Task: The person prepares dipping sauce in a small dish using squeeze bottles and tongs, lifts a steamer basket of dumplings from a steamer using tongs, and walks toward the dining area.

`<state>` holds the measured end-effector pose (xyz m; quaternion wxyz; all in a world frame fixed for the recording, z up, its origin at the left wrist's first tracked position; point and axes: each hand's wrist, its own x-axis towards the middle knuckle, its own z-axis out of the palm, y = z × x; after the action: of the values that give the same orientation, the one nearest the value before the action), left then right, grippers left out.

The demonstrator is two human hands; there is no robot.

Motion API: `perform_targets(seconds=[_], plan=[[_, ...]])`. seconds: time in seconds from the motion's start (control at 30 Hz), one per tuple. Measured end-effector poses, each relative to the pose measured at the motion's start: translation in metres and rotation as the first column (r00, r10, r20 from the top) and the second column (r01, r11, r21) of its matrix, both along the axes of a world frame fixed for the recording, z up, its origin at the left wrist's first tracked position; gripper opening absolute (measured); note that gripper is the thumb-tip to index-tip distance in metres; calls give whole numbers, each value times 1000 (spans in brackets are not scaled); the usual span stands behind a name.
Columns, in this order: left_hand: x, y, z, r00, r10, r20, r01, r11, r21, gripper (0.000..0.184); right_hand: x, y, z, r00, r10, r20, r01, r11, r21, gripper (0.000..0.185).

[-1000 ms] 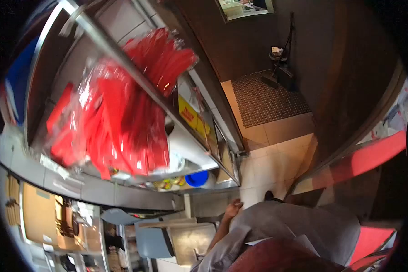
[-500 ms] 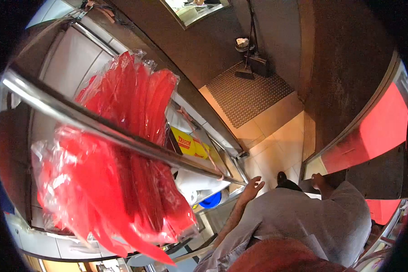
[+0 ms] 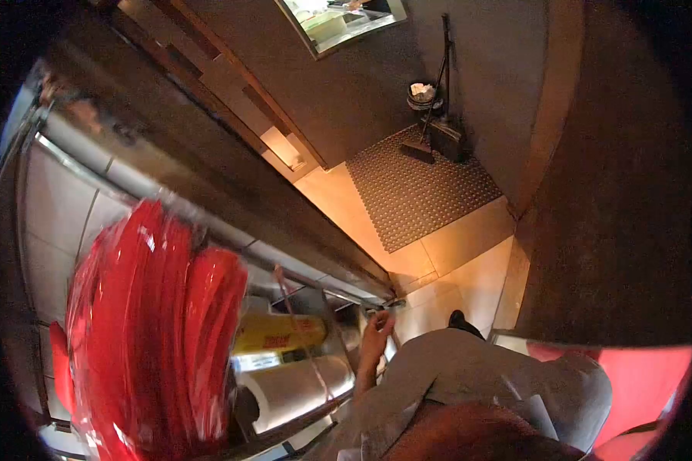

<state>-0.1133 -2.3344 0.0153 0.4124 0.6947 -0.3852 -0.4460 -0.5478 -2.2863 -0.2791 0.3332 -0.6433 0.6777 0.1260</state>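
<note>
My left hand [image 3: 376, 329] hangs low at the left of my body, beside the end of a shelf. Its fingers are loosely bent and somewhat apart, with nothing visible in them. Near it on the shelf lie a yellow roll [image 3: 284, 332] with red lettering and a white roll [image 3: 296, 392]. Further left are long red pieces wrapped in clear plastic [image 3: 142, 330], close to my head. My right hand is out of sight, beyond my grey shirt.
A dark wall edge [image 3: 284, 207] runs diagonally beside the shelf. Ahead, a dark studded mat [image 3: 427, 188] lies on the tiled floor, with a broom [image 3: 417, 151], a dustpan [image 3: 447, 140] and a small bin [image 3: 423, 96] by the wall. A red panel [image 3: 646, 384] stands at right.
My view has swung and moved forward, so the mat and wall edge show more. The red wrapped pieces shifted left and down. My right hand went out of view; my left hand moved left.
</note>
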Motion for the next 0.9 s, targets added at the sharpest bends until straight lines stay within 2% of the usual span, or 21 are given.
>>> perform_targets(seconds=[0.03,0.1,0.17,0.23,0.27,0.33,0.37,0.43,0.47,0.5,0.6,0.63,0.7,0.73,0.8,0.83,0.9], plan=[[5,-15,-15,997,63,-34,-63,998,4,37,-2,-18,0,1000,-17,25,17,1000,0,34],[1,-60,0,999,36,36,-38,998,51,42,-1,-55,0,996,-40,80,40,999,0,33],[3,-102,-11,997,49,51,-53,996,70,45,3,-91,1,989,-51,141,51,999,0,33],[5,-146,-21,999,-49,2,49,996,76,50,13,-131,5,975,-65,212,65,998,5,32],[9,-165,-32,1000,-25,-4,25,997,77,50,21,-151,7,965,-69,253,68,998,11,32],[17,-212,-53,988,-150,32,146,984,99,54,39,-195,8,939,-85,332,85,996,15,32],[23,-236,-59,991,-133,32,130,988,90,54,47,-217,8,924,-90,372,91,996,15,32],[37,-287,-71,976,-197,90,185,975,122,55,53,-267,-6,899,-54,435,72,997,-25,31],[49,-315,-86,976,-194,98,187,979,82,55,47,-298,-16,862,93,499,-20,988,-151,27],[62,-343,-92,973,-215,84,212,976,41,53,44,-322,-6,889,63,453,-6,992,-126,26],[89,-429,-115,975,-165,149,152,984,96,46,33,-409,6,966,28,258,2,993,-116,25],[96,-455,-93,989,-145,36,131,959,252,43,28,-437,8,977,35,211,-11,994,-113,24],[124,-506,-152,932,-215,293,179,973,147,40,26,-489,13,990,64,125,-52,994,-98,23],[136,-527,-140,941,-167,295,133,982,133,40,30,-518,15,991,84,100,-74,993,-93,22],[160,-561,-114,956,-208,206,166,965,203,39,42,-575,20,991,123,54,-119,990,-77,21],[175,-572,-130,965,-161,208,118,972,204,39,55,-601,21,988,151,42,-148,986,-70,21],[209,-589,-159,888,-119,444,108,993,49,36,85,-654,19,977,212,32,-210,976,-50,19]])
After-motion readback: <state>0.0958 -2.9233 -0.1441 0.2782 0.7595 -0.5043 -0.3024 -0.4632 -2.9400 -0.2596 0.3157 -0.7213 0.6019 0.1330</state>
